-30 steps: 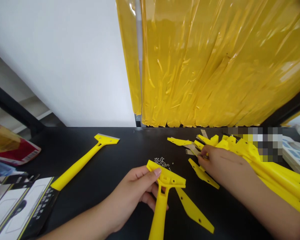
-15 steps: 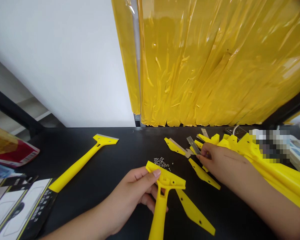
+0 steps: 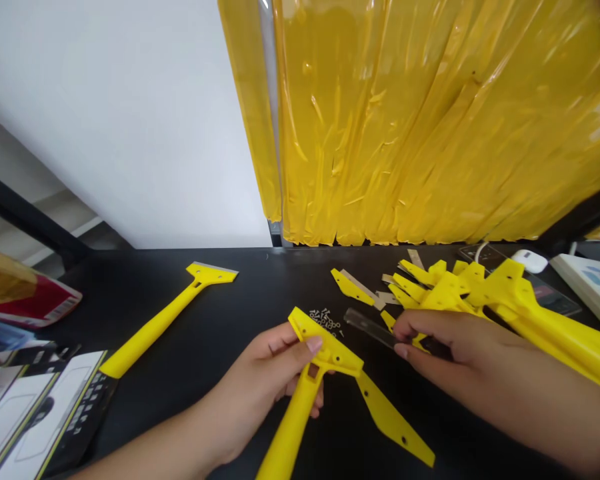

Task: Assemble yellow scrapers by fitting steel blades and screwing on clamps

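The left hand [image 3: 260, 383] grips a yellow scraper body [image 3: 325, 352] by its head, thumb pressed on top and fingers curled beneath, with the handle [image 3: 290, 427] slanting down toward the person. Just beside it, the right hand [image 3: 460, 353] has its fingers pressed together, pinching one end of a thin blade [image 3: 370, 327] whose free end points toward the head without touching it. A loose yellow cover plate [image 3: 393, 419] lies on the black table [image 3: 180, 433] just beside the head, and small screws [image 3: 325, 319] sit just beyond it.

The step in hand looks like offering the blade to the head; the next move seems to call for seating it there squarely, then adding plate and screws.

Farther right lies a heap of yellow scraper parts [image 3: 440, 287], with long yellow scrapers [image 3: 555, 340] against it. To the left lies a finished scraper [image 3: 165, 320], its blade at the edge, near packaging cards [image 3: 45, 413]. At the far side are a white mouse [image 3: 530, 261] and a yellow plastic sheet [image 3: 405, 120].
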`<state>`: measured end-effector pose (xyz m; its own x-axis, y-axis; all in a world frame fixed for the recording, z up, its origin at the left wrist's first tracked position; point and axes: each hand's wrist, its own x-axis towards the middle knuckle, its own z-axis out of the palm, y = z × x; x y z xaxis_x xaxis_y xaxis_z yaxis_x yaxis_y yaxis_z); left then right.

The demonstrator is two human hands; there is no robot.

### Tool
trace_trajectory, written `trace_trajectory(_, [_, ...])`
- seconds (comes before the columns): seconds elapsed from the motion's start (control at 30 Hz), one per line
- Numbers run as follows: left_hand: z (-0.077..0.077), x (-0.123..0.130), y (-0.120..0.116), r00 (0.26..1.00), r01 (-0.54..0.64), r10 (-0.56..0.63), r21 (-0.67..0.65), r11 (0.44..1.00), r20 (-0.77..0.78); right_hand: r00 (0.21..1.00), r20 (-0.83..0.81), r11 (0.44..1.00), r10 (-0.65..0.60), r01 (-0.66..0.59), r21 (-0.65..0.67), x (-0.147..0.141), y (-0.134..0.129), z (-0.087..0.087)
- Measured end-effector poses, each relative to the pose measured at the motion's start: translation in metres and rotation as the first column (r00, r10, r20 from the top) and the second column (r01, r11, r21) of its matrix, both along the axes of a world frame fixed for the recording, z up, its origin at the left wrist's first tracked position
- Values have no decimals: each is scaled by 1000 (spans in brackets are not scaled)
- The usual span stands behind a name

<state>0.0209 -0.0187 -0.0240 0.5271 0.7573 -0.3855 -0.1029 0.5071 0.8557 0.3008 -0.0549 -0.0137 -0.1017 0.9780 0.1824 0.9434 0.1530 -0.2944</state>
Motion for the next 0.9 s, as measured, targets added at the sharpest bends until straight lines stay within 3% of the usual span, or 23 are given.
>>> trace_trajectory(0.07, [0,0,0,999,36,-36,29,999,8,992,-101,983,76,-91,-160,5,-3,1])
trace_trajectory(0.2, [-1,0,2,996,83,-86,91,992,29,967,-248,952,54,-125,-278,13,2,13])
trace_trajectory(0.37, [-4,0,5,990,127,-133,134,983,39,918,-396,824,3,-227,-519,7,11,27])
trace_trajectory(0.47, [-6,1,5,983,177,-183,152,972,24,841,-540,822,-29,-287,-492,-1,14,28])
trace_trajectory(0.6, [-6,0,3,973,232,-232,109,966,-16,609,-781,839,-140,-345,-420,-20,16,21])
trace_trajectory(0.7, [-6,-1,0,952,304,-300,68,950,-62,494,-852,818,-173,-410,-404,-34,15,14])
trace_trajectory(0.77, [-6,-2,-2,935,350,-345,50,935,-83,471,-868,817,-158,-431,-382,-42,13,10])
trace_trajectory(0.9, [-7,-3,-6,909,401,-395,25,916,-132,510,-847,826,-151,-406,-391,-51,8,6])
